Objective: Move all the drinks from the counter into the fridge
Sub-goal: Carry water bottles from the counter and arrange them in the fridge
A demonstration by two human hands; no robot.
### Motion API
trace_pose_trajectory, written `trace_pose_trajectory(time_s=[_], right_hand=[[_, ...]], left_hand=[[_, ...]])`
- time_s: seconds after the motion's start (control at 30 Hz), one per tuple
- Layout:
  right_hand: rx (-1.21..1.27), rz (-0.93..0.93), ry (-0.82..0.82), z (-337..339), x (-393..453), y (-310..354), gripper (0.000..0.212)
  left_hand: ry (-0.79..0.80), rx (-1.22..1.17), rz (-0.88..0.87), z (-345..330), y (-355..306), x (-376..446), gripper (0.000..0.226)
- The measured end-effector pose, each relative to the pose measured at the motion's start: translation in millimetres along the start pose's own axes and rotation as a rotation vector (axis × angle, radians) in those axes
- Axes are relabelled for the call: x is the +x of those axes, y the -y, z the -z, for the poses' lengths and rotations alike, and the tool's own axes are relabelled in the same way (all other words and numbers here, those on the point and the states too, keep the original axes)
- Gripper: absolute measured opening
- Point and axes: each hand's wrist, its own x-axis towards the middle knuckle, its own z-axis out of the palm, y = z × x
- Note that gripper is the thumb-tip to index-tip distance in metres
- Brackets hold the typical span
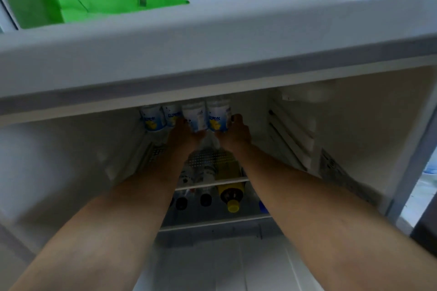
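Milk bottles (194, 117) inside fridge (354, 125)

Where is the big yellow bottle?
The yellow bottle lies on its side on a lower fridge shelf, between the person's forearms, right of two dark-capped bottles.

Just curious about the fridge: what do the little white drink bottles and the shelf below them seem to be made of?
White drink bottles: probably plastic with printed blue-and-yellow labels; blur leaves it uncertain. Shelf: looks like clear glass or plastic with a white front trim, since bottles below show through it.

Upper shelf (212, 182) back blocked by bottle row (186, 117); right of row free; lower shelf crowded.
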Motion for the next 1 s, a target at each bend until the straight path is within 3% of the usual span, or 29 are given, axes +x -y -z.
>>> trace_pose_trajectory(time_s=[0.3,0.6,0.77,0.87,1.0], right_hand=[[-0.005,0.009,0.017,-9.0,27.5,0.2,0.063],[0.110,-0.029,0.127,-15.8,32.2,-3.0,0.082],[0.120,-0.034,0.168,-20.9,36.7,-3.2,0.090],[0.110,0.015,0.166,-20.7,38.6,-6.9,0.084],[0.105,0.107,0.153,-20.3,34.7,-6.0,0.056]], left_hand=[[-0.090,0.034,0.058,-9.4,3.3,25.4,0.092],[-0.073,0.126,0.189,-24.6,4.8,28.1,0.088],[-0.110,-0.023,0.239,-24.6,1.1,29.2,0.062],[-0.074,-0.078,0.211,-27.3,-1.2,20.3,0.056],[0.072,-0.081,0.126,-20.8,-5.5,9.2,0.045]])
